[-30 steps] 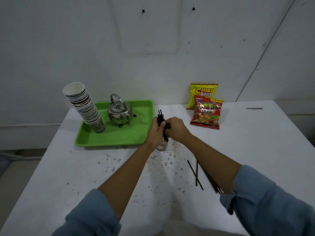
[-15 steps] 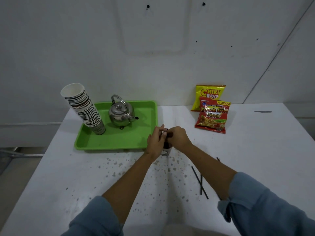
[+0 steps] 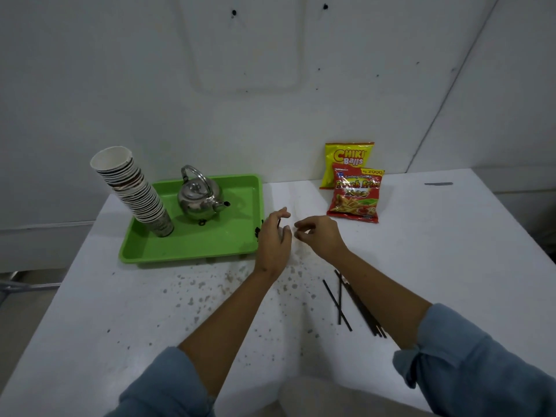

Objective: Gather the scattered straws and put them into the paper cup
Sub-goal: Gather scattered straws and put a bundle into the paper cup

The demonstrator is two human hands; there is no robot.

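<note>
My left hand hovers by the green tray's right edge, back toward me, thumb and forefinger apart. It hides the paper cup. One thin black straw shows in the gap between thumb and forefinger, and dark straw tips poke out left of the hand. I cannot tell whether this hand grips anything. My right hand is just to the right, fingers loosely curled and holding nothing. Several loose black straws lie on the white table near my right forearm.
A green tray at the back left carries a steel kettle and a leaning stack of paper cups. Two snack bags rest against the wall at the back right. Brown specks dot the table's middle.
Both hands held a bunch of straws upright over the cup, then pushed it down. Now the hands have parted, and the right hand has drawn away to the right, empty.
</note>
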